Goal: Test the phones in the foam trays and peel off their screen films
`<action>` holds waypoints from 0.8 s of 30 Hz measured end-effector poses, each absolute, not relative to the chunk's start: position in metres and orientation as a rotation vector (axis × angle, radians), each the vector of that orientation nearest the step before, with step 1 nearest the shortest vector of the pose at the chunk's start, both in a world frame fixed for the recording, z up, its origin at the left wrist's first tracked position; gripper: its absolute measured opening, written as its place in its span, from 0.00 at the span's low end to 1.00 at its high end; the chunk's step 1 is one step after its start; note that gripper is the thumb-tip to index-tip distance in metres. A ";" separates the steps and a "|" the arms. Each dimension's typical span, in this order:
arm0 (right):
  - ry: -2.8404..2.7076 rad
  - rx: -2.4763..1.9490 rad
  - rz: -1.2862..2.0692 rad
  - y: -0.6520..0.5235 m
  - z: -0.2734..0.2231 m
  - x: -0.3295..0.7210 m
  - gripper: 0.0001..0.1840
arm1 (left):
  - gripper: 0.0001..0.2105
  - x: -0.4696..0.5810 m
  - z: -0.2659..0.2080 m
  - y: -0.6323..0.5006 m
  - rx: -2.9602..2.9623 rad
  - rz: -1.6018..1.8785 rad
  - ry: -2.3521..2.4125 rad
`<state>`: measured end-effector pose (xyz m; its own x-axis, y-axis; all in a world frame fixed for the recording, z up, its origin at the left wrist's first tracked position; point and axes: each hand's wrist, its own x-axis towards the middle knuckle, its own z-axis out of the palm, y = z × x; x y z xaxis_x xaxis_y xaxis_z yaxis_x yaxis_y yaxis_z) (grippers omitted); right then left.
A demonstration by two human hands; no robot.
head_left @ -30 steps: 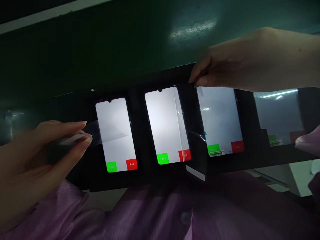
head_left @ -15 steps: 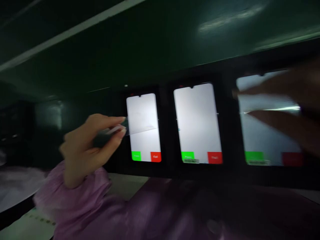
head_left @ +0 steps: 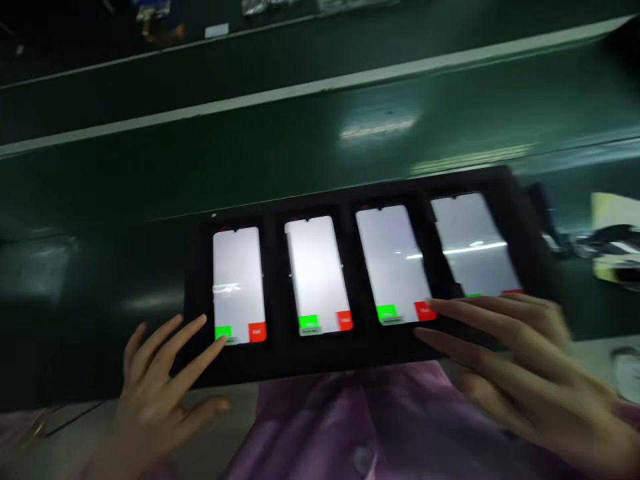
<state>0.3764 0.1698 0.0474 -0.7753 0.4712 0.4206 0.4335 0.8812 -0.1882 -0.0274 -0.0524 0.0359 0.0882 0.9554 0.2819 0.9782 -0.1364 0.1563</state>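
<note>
Several lit phones lie face up in a row in a black tray [head_left: 277, 363]. Each white screen carries a green box at lower left and a red box at lower right. My left hand [head_left: 155, 380] is open, its index fingertip at the green corner of the leftmost phone [head_left: 237, 280]. My right hand [head_left: 530, 373] has its fingers stretched out, one fingertip at the red box of the third phone [head_left: 393, 260]. Between them sits the second phone [head_left: 317, 267], untouched. My right fingers partly cover the bottom of the rightmost phone [head_left: 475, 240].
The tray rests on a dark green tabletop [head_left: 260, 160], near its front edge. A pale strip [head_left: 300, 90] crosses the table behind. At right lie a yellow piece [head_left: 613, 207] and dark, blurred items. A white label [head_left: 217, 31] shows on the far ledge.
Both hands have moved lower and their fingers have spread; the left was pinching a clear film over a phone. The view now takes in the whole row and more table.
</note>
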 end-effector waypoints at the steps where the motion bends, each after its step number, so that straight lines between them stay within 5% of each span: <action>1: -2.620 -0.645 0.071 0.167 0.053 0.381 0.17 | 0.25 -0.025 0.030 -0.062 -2.202 -0.489 -2.046; 8: -2.450 -0.966 -0.002 0.152 0.050 0.421 0.20 | 0.30 0.003 0.015 -0.067 -1.806 -0.874 -2.018; 19: -2.398 -0.807 0.085 0.188 0.049 0.404 0.14 | 0.26 0.070 0.038 0.011 -1.862 -0.527 -2.071; 24: -2.450 -0.785 0.093 0.209 0.049 0.379 0.20 | 0.31 0.062 0.042 0.005 -1.753 -0.392 -2.237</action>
<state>0.3789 0.2089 0.0493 -0.6720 0.5546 0.4908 0.5158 0.8260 -0.2271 0.0619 0.0055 0.0425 -0.2301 0.8983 0.3744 0.9721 0.2305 0.0443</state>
